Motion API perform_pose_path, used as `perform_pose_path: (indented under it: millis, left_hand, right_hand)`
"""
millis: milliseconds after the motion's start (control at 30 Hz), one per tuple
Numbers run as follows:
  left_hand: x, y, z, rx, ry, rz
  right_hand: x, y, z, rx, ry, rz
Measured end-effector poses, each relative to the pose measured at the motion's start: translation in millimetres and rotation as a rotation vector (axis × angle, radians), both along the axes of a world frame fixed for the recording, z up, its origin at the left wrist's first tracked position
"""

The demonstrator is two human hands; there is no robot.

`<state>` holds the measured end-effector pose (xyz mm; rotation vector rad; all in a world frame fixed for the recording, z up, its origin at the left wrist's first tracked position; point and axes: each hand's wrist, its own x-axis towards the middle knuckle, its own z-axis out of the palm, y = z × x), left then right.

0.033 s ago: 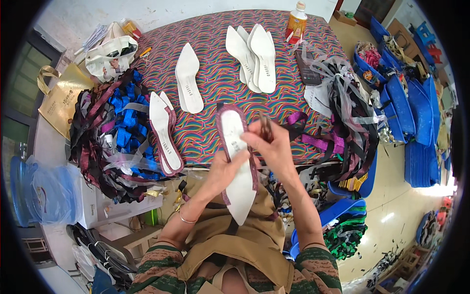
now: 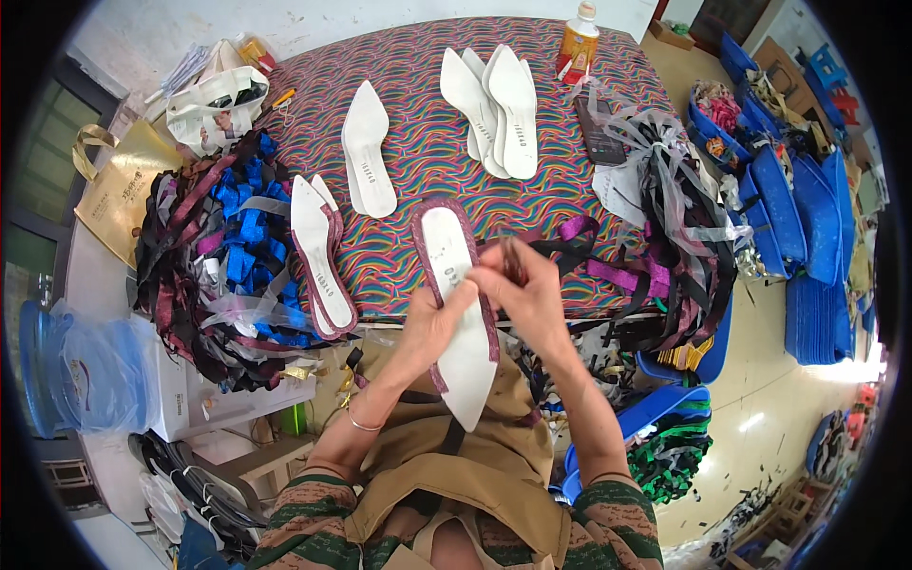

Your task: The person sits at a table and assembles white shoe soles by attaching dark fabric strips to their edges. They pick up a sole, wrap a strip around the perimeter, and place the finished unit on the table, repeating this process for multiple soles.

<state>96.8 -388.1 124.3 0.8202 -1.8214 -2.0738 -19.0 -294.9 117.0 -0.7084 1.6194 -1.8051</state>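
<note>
White pointed shoe insole with maroon edging strip, held over my lap at the patterned table edge: my left hand grips its side, my right hand pinches the maroon strip. Uneven pull could pucker the binding or lift it off the edge.

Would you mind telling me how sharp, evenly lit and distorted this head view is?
Head view: strong fisheye, table edge bows, corners black; hands and white sole sharp enough; daylight glare burns out the floor at right; soft shadows elsewhere.

Bottle behind insoles
</note>
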Motion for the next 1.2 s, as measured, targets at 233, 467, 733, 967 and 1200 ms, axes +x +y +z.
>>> perform_pose_path:
  millis: [233, 467, 733, 967, 1200]
  left_hand:
    - [-4.3, -5.8, -27.7, -0.130, 0.050, 0.141]
    - [-12.2, -19.4, -12.2, 0.180, 0.208, -0.112]
    - [1.8, -18.6, -25.2, -0.577, 0.182, -0.155]
    - [13.1, -15.6, -32.8, -0.079, 0.136, -0.284]
    - [8.0, -18.6, -11.2, 0.001, 0.213, -0.226]
  right_hand:
    - [43.8, 32.9, -13.7, 0.219, -0.010, -0.129]
    - [45.4, 41.4, -15.9, 0.076, -0.054, -0.232]
    - [40.8, 45.3, -8.4, 0.019, -0.033, -0.356]
    - [41.3, 48.9, -13.8, -0.007, -0.114, -0.385]
    - [40.3, 59.7, -27.6, 0.042, -0.008, -0.308]
